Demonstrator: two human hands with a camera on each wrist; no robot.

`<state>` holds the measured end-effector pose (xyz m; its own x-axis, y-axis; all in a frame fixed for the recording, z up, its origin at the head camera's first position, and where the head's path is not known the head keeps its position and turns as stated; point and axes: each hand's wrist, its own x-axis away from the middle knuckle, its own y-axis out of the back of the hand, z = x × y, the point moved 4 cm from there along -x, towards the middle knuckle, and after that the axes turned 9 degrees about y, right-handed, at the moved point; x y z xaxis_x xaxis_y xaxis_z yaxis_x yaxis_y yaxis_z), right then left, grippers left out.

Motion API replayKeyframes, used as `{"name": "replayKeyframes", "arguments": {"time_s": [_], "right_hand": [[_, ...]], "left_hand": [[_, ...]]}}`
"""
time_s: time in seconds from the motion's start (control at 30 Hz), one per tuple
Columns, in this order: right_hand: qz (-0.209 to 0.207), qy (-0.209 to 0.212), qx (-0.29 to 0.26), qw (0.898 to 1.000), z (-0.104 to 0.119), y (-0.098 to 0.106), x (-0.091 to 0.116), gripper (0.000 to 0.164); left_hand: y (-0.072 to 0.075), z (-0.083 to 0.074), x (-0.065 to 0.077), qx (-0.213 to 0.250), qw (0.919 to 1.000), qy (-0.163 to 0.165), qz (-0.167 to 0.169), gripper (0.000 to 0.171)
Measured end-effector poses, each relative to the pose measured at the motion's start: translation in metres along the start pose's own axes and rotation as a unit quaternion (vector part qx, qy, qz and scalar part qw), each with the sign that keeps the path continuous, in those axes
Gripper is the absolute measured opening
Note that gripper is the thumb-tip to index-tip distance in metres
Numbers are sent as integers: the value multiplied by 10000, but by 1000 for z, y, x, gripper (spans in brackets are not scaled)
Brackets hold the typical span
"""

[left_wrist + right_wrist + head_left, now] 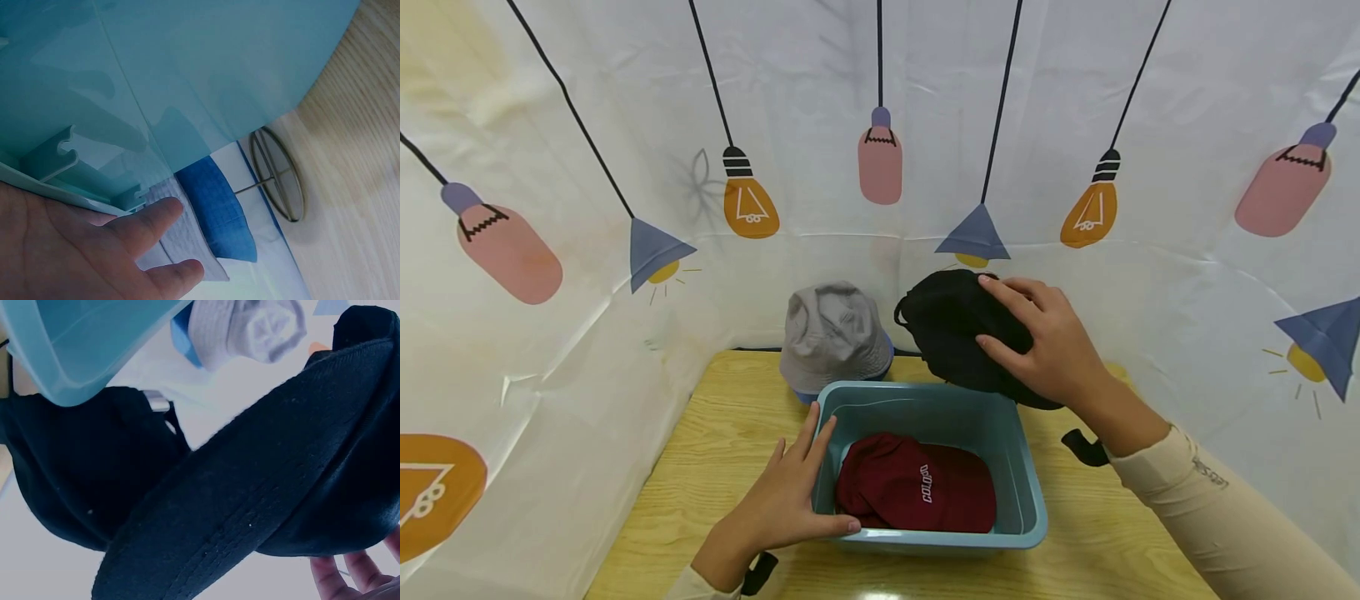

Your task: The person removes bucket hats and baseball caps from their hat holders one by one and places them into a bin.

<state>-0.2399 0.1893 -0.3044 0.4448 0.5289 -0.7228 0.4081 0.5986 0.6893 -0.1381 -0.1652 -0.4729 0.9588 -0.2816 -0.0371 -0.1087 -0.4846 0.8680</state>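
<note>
Apparently midway — with maroon cap (917, 487) inside bin (925, 412) (gray hat (833, 333) still outside); clamping right fingers (1017, 307) on black cap (955, 325), resting spread left fingers (806, 433) on rim (955, 540).

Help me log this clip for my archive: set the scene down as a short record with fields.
Left hand: on the rim of the teal bin
Right hand: holds a black brimmed cap
Inside bin: maroon baseball cap, white lettering
Behind bin: gray bucket hat, blue brim beneath
Surface: wood-grain table
Backdrop: white sheet printed with hanging lamps
</note>
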Motion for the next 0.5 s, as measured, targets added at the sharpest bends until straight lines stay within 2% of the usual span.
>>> {"name": "replayKeyframes", "arguments": {"time_s": [0.23, 0.5], "right_hand": [[11, 197, -121, 9997, 12, -1, -2, 79], [217, 335, -285, 9988, 24, -6, -3, 77]], "left_hand": [[0, 0, 0, 25, 10000, 30, 8, 130], [0, 1, 0, 2, 10000, 61, 30, 130]]}}
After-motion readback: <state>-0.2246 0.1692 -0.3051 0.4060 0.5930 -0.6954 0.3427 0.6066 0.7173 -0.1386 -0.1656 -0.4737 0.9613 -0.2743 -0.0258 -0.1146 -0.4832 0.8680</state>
